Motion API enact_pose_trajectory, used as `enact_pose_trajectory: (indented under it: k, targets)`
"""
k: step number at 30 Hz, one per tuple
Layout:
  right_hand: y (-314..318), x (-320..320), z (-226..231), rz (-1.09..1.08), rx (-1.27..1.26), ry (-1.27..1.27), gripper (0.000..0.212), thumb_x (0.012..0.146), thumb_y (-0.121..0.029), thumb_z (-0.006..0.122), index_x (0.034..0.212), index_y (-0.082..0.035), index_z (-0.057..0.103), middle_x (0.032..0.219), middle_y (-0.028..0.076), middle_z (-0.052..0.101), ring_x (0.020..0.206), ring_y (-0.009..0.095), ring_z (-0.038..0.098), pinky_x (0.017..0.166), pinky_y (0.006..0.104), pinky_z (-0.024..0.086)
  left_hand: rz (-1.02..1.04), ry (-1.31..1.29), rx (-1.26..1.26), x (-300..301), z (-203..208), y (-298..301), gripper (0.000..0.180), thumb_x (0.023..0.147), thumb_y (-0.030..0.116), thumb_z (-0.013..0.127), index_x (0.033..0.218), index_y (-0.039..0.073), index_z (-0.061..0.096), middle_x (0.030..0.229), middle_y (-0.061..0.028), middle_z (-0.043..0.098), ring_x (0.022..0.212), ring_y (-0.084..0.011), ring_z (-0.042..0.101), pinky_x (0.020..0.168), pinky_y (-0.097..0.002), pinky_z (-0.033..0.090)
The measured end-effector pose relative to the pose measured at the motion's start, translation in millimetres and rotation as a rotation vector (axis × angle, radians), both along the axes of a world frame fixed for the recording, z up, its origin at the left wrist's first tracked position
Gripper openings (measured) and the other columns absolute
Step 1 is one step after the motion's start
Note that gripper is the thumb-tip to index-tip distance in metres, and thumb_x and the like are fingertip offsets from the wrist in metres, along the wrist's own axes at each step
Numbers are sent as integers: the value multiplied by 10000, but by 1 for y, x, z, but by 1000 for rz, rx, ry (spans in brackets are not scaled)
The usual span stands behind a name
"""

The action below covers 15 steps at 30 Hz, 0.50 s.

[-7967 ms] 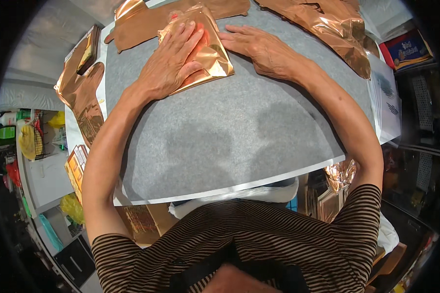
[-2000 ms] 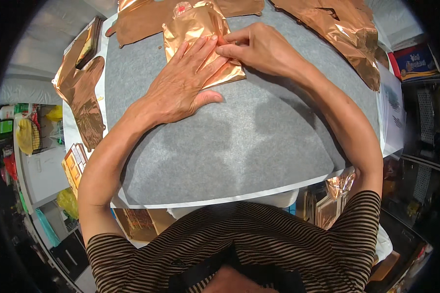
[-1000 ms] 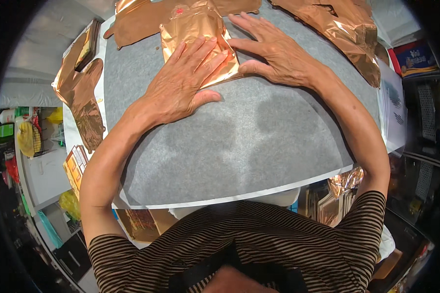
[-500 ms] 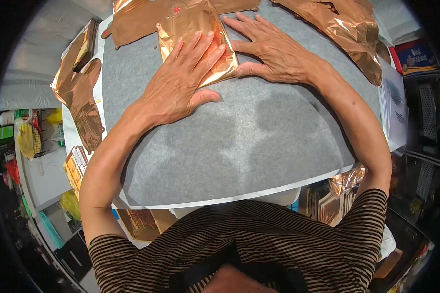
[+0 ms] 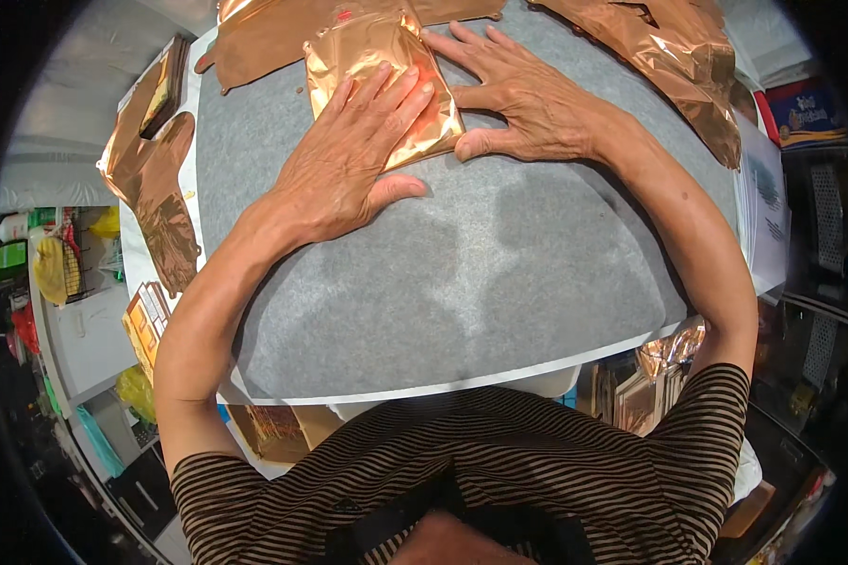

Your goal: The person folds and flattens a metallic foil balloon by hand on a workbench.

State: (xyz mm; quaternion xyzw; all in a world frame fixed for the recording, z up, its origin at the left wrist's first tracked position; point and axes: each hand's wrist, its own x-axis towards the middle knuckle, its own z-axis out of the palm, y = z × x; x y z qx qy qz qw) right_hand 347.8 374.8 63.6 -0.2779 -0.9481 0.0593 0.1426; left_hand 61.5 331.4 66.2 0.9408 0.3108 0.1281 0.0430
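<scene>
A folded piece of shiny copper-coloured foil (image 5: 367, 55) lies flat on the grey felt-like table cover (image 5: 424, 301), a small red mark at its far edge. My left hand (image 5: 349, 155) rests palm down across its near part, fingers stretched out over the foil and thumb apart on the grey cover. At the foil's right edge lies my right hand (image 5: 528, 99), fingers spread, with thumb and index finger by the near right corner. Neither hand grips anything. Both palms are hidden.
Flat copper foil shapes lie around the table: one sheet (image 5: 283, 52) behind the folded piece, one (image 5: 664, 71) at the far right, another (image 5: 165, 188) at the left edge. White papers (image 5: 761, 221) lie at the right. A cardboard box (image 5: 273, 428) stands below the front edge.
My right hand has shifted very slightly along the foil's right edge. My left hand stays nearly where it was on the foil.
</scene>
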Motion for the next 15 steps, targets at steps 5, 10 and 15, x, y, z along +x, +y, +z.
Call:
enact_pose_trajectory:
  k: [5, 10, 15]
  targets:
    - [-2, 0, 6, 17, -12, -6, 770, 909, -725, 585, 1483, -213, 624, 1744, 159, 230, 1610, 420, 173, 1306, 605, 136, -1, 10, -17, -1, 1, -1, 943, 955, 638, 581, 1659, 80, 295, 1695, -168, 326, 1583, -388, 256, 1321, -539, 171]
    - [-9, 18, 10, -8, -34, 43, 741, 920, -699, 593, 1484, -219, 624, 1739, 151, 252, 1609, 395, 199, 1312, 561, 162, 13, 32, -8, 2, 4, -1, 915, 975, 643, 554, 1652, 76, 310, 1692, -186, 327, 1589, -374, 248, 1324, -535, 165]
    - [-17, 17, 10, -21, -12, -23, 728, 921, -689, 595, 1482, -227, 627, 1730, 153, 280, 1608, 385, 212, 1308, 560, 177, 23, 89, 53, -1, 0, -1, 885, 990, 664, 514, 1640, 89, 346, 1696, -190, 317, 1597, -368, 231, 1329, -529, 153]
